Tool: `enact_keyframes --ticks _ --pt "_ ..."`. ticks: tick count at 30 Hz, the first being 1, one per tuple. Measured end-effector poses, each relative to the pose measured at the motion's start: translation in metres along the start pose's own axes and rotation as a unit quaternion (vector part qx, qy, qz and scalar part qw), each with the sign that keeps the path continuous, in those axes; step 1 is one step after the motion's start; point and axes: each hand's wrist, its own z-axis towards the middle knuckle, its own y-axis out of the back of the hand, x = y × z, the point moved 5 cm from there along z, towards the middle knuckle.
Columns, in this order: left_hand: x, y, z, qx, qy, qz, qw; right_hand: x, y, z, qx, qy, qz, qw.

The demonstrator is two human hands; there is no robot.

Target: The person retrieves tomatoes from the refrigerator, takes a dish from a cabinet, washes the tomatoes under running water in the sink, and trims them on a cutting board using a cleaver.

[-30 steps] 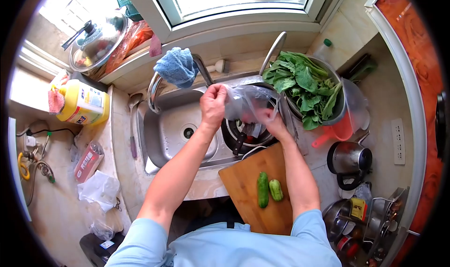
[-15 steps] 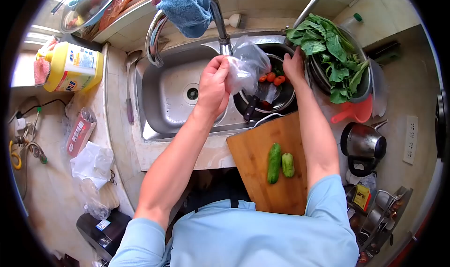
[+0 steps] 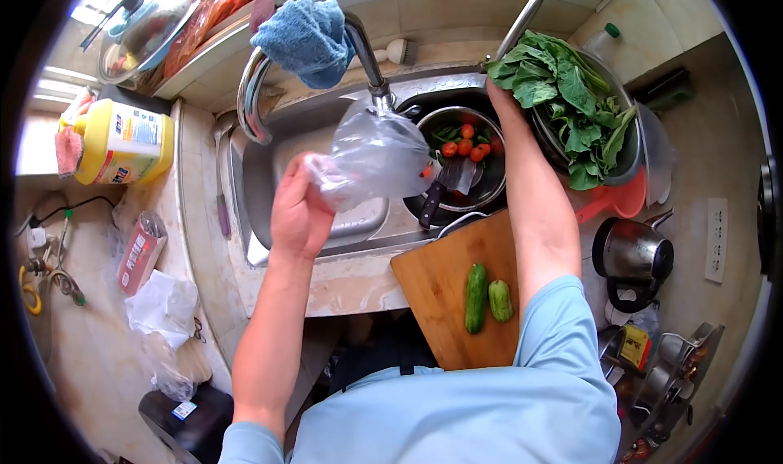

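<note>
Head cam's up pretty close, looking forward and steeply down from the wearer's head, aimed just right of the bare left hand (image 3: 300, 215) gripping a clear, crumpled plastic bag (image 3: 375, 156).

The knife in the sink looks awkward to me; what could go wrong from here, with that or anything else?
The knife lies among tomatoes in the metal bowl, so reaching in carelessly might cut a finger. The plastic bag in the left hand hangs over the sink and could slip in. The cutting board juts past the counter edge; a bump might tip it and send the cucumbers rolling.
</note>
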Motion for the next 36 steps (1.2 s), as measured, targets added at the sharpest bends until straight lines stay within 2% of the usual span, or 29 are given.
enact_keyframes --ticks 1,5,8,9,12,13,16,19,21,22,23,24,25,26,27,28,30,32,33,34,36 --pt "-0.007 -0.002 -0.005 -0.008 -0.005 -0.002 1.000 -0.001 -0.003 0.001 0.047 -0.031 -0.034 0.998" --pt "-0.022 0.013 -0.022 -0.044 -0.024 -0.038 0.998 0.010 0.011 0.003 -0.005 -0.028 0.080 0.996" --pt "-0.035 0.021 -0.035 -0.059 -0.031 -0.049 0.997 0.030 0.041 0.001 -0.049 0.005 0.043 0.998" --pt "-0.040 0.021 -0.041 -0.043 -0.038 -0.051 0.997 0.033 0.043 0.001 -0.056 -0.025 0.023 0.998" --pt "-0.057 0.034 -0.058 -0.052 -0.057 -0.075 0.994 0.038 0.043 -0.011 -0.012 0.042 -0.071 0.996" --pt "-0.063 0.037 -0.064 -0.053 -0.066 -0.085 0.993 0.034 0.045 -0.017 0.034 -0.084 0.019 0.996" --pt "-0.079 0.042 -0.087 -0.080 -0.089 -0.082 0.989 0.034 0.053 -0.043 0.156 -0.315 0.034 0.935" --pt "-0.099 0.035 -0.109 -0.058 -0.100 -0.076 0.990 0.022 0.052 -0.052 0.100 -0.256 0.013 0.961" --pt "-0.109 0.033 -0.125 -0.029 -0.114 -0.076 0.990 0.037 0.070 -0.064 0.111 -0.258 -0.009 0.960" --pt "-0.112 0.028 -0.132 -0.059 -0.121 -0.059 0.989 0.024 0.040 -0.090 0.123 -0.250 0.021 0.960" --pt "-0.114 0.015 -0.141 -0.090 -0.126 -0.043 0.987 0.055 0.060 -0.111 0.324 -0.285 0.198 0.880" --pt "-0.114 0.003 -0.144 -0.117 -0.130 -0.027 0.984 0.106 0.099 -0.138 0.376 -0.375 0.359 0.768" --pt "-0.109 -0.014 -0.143 -0.100 -0.116 -0.028 0.988 0.157 0.141 -0.166 0.405 -0.478 0.466 0.624" --pt "-0.103 -0.032 -0.144 -0.084 -0.100 -0.028 0.991 0.195 0.157 -0.203 0.453 -0.469 0.567 0.504" --pt "-0.100 -0.042 -0.143 -0.066 -0.085 -0.028 0.994 0.237 0.195 -0.217 0.473 -0.460 0.628 0.414" --pt "-0.092 -0.038 -0.143 -0.036 -0.037 -0.003 0.999 0.264 0.214 -0.235 0.476 -0.427 0.687 0.346" --pt "-0.067 -0.015 -0.141 0.030 0.055 0.051 0.997 0.292 0.242 -0.244 0.351 -0.401 0.809 0.249" --pt "-0.052 -0.002 -0.130 0.036 0.044 0.091 0.994 0.282 0.274 -0.237 0.286 -0.331 0.693 0.574" --pt "-0.043 0.005 -0.122 0.041 0.039 0.111 0.992 0.277 0.291 -0.235 0.235 -0.288 0.597 0.711" --pt "-0.032 0.021 -0.116 -0.030 0.003 0.158 0.987 0.275 0.304 -0.242 0.245 -0.224 0.561 0.758" --pt "-0.003 0.037 -0.101 0.016 -0.104 0.327 0.939 0.267 0.332 -0.264 0.257 -0.109 0.468 0.839"
